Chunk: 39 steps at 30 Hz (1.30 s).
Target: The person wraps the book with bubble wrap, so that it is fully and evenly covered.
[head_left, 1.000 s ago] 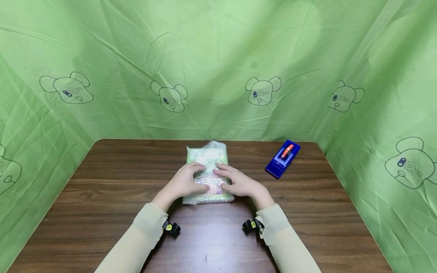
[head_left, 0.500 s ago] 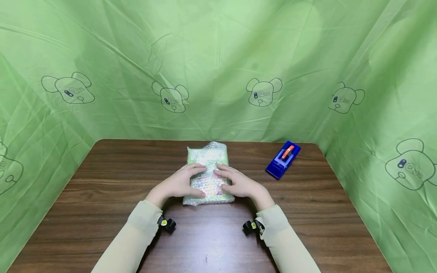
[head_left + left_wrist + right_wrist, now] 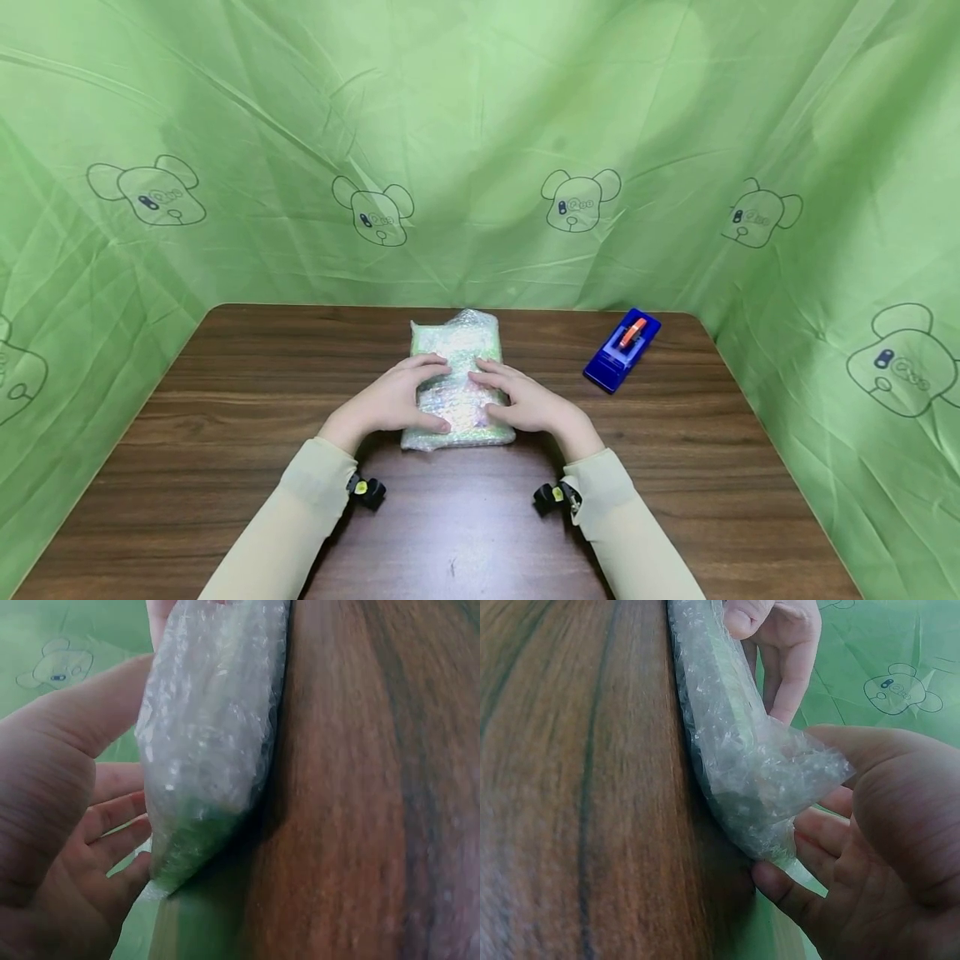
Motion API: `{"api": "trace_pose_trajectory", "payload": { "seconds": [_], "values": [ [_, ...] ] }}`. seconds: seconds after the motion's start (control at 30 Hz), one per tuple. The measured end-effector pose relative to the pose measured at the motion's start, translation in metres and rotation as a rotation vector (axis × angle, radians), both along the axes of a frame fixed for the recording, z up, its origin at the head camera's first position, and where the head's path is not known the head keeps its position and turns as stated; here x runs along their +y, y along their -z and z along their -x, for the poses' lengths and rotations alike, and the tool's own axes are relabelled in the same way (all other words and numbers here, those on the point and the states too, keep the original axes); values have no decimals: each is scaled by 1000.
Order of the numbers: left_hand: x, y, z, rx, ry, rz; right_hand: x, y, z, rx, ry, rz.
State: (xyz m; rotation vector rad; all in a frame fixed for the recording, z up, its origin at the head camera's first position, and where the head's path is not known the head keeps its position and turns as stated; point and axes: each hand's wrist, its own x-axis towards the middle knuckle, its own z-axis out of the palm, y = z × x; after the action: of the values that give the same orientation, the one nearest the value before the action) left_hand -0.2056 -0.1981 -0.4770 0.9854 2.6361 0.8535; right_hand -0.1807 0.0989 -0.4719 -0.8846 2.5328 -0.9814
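A flat packet in bubble wrap [image 3: 457,400] lies on the wooden table, with pale green and pink showing through the wrap. My left hand [image 3: 390,400] rests on its left side, thumb and fingers spread over the top. From the right side, my right hand [image 3: 528,402] lies on the packet in much the same way, fingertips pointing inward. In the left wrist view the bubble-wrapped edge [image 3: 210,720] stands between the hand and the tabletop. The right wrist view shows a loose flap of bubble wrap [image 3: 802,769] beside the right thumb. The packet's underside is hidden.
At the back right of the brown wooden table [image 3: 247,400] lies a long blue object [image 3: 622,350] with an orange-red piece on it, resembling a tape dispenser. Green cloth [image 3: 480,150] with animal-head outlines hangs behind the table and at both sides.
My left hand and forearm have shifted slightly left, and its thumb has drawn back a little across the packet. The right hand and the packet stay in place.
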Motion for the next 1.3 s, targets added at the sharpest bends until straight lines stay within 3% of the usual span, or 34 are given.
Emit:
{"api": "trace_pose_trajectory", "payload": {
  "seconds": [0.6,0.9,1.1,1.3],
  "values": [
    [-2,4,0,-44,5,-13,1,1,-1,37,19,-3],
    [-3,4,1,-65,16,-15,9,-12,-6,80,46,-24],
    [-4,4,2,-53,35,-14,32,-36,-14,123,178,91],
    [-3,3,2,-50,49,-13,74,-63,-23,217,422,107]
  ]
}}
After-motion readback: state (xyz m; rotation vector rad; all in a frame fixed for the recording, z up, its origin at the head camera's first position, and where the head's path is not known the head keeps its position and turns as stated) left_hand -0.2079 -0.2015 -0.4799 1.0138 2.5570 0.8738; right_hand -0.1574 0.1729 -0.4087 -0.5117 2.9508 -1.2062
